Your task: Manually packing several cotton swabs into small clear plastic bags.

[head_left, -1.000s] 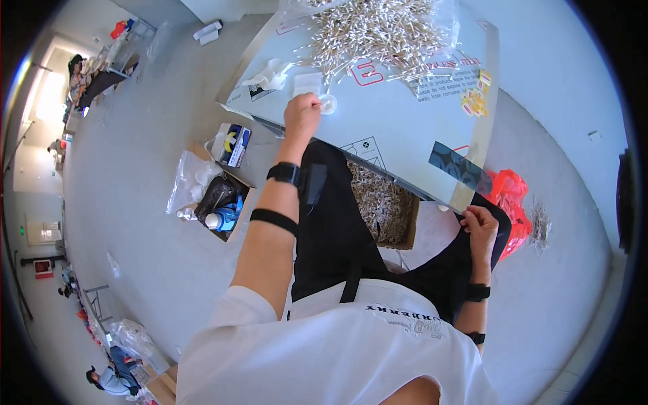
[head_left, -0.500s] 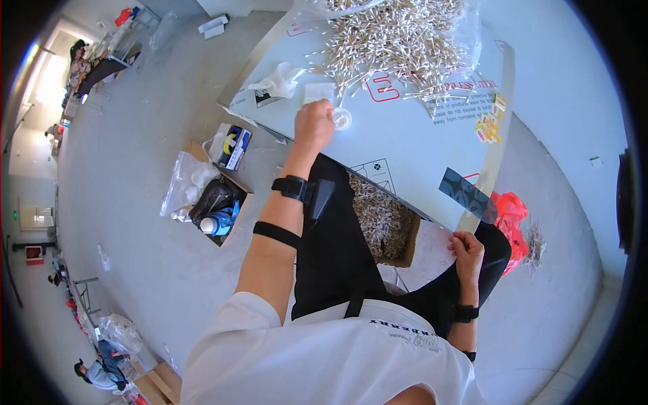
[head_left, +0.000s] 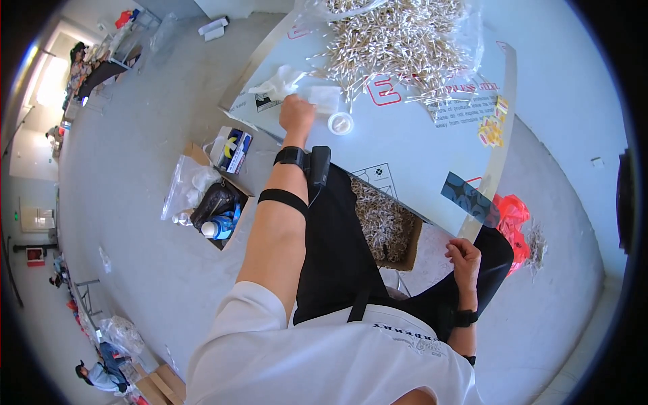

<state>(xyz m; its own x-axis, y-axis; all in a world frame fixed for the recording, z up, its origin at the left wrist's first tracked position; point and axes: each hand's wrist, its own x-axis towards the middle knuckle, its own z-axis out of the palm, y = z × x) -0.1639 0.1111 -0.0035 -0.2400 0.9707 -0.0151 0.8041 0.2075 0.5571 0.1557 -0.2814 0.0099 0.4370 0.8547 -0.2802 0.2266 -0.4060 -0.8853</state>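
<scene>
Round white dish [head_left: 340, 123], left hand [head_left: 297, 116] curled, right hand [head_left: 464, 262] half-curled, grip contents unclear

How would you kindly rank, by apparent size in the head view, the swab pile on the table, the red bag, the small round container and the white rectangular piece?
1. Swab pile
2. Red bag
3. Small round container and white rectangular piece: too alike in size to rank.

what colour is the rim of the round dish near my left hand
The round dish has a white rim, clearest in the head view.
</scene>
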